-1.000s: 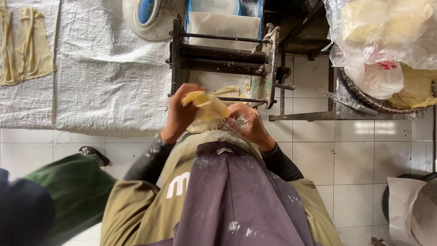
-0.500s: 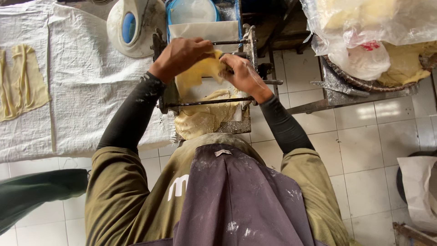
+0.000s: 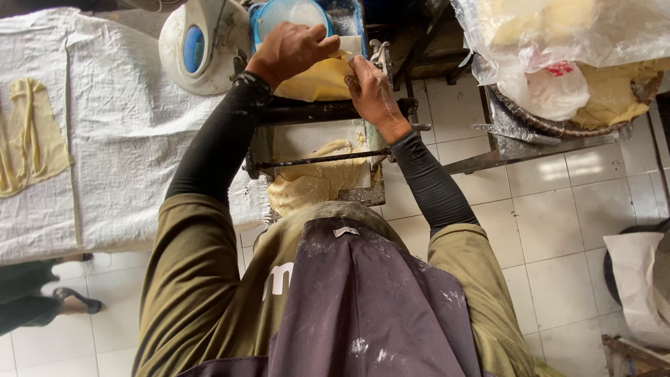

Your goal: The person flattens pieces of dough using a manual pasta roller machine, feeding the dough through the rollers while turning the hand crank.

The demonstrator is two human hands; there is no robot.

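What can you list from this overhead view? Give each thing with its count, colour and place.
dough sheet: one, yellow, atop the roller, both hands on it
rolled dough: one, yellow, below the rod
roller: one, dark metal, centre
tub: one, blue and white, top centre
scale: one, white, left of roller
cloth: one, white, left table
strips: a few, yellow, far left
bags: several, clear, top right
basket: one, dark, right
floor: white tiles
apron: one, purple, floured
left hand: grip on sheet
right hand: grip on sheet
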